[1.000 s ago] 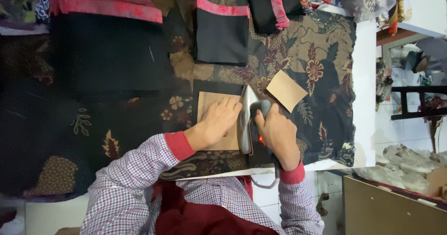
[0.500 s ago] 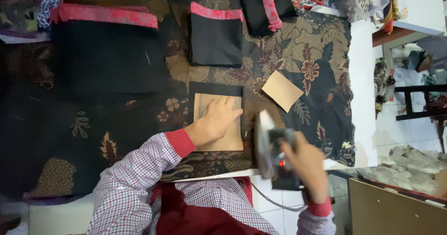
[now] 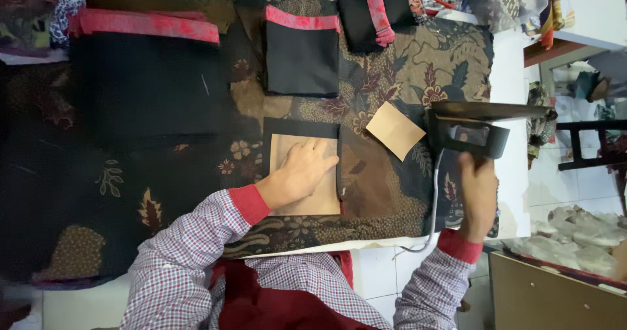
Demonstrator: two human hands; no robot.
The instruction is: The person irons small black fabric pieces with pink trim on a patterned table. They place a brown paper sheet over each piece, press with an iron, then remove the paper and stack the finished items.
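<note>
My left hand [image 3: 302, 172] lies flat, fingers spread, on a tan cardboard template [image 3: 305, 199] that sits on a small black fabric piece [image 3: 302, 127]. My right hand [image 3: 478, 193] is just below a black clothes iron [image 3: 480, 126] standing on end at the right edge of the patterned cloth, fingers near its handle; whether it grips the handle I cannot tell. The iron's white cord [image 3: 432, 206] runs down past the table edge. A smaller tan cardboard square [image 3: 395, 131] lies tilted between the two hands.
A dark floral cloth [image 3: 405, 68] covers the table. Black fabric pieces with red bands lie at the back: a large one [image 3: 147, 75], a smaller one [image 3: 302, 55], and another [image 3: 369, 6] hanging over the far edge. Cluttered shelves [image 3: 575, 75] stand to the right.
The iron has left the black fabric beside the template and travelled right with my right hand, now standing on end at the cloth's right edge. My left hand stays on the template.
</note>
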